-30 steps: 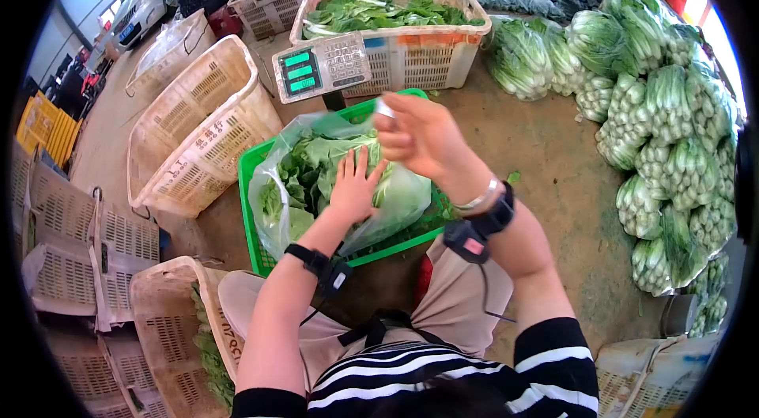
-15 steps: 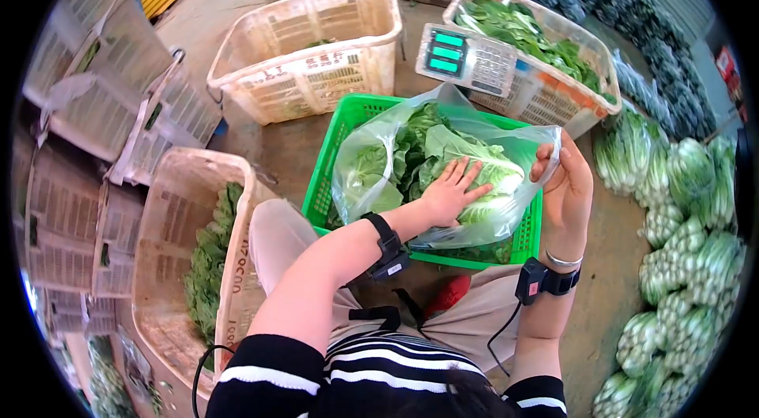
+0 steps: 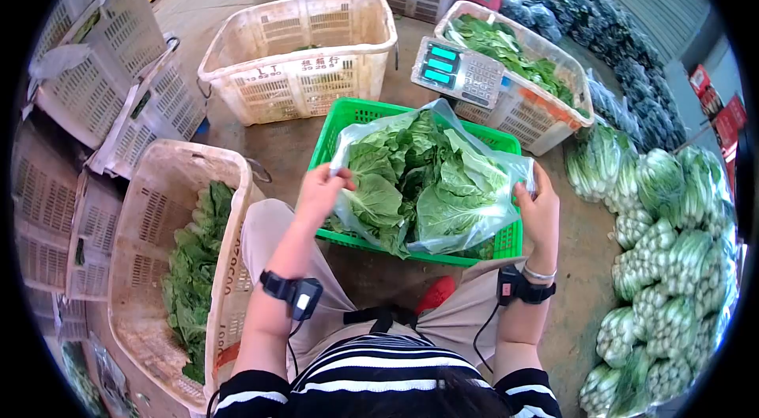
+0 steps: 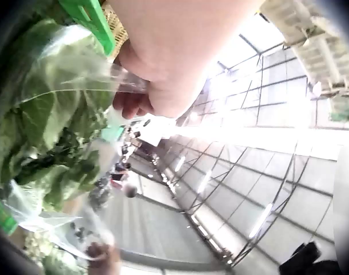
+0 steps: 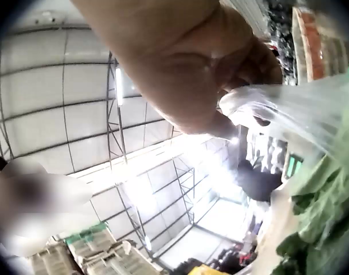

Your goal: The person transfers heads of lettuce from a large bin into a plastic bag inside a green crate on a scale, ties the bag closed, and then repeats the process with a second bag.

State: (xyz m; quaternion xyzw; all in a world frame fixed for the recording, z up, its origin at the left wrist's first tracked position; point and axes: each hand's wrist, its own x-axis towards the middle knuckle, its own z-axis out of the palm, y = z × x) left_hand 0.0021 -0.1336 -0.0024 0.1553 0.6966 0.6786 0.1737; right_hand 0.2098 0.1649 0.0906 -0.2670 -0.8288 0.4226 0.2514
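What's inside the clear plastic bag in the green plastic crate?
Broad-leaved green vegetables, visible through the mouth of the bag. Their leaves cover anything deeper; its bottom can't be seen.

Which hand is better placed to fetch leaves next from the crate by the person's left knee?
Probably the left hand: it is nearer the crate, on the same side, while the right hand is across the plastic bag. Both hands pinch the bag's edge, so the left must let go first.
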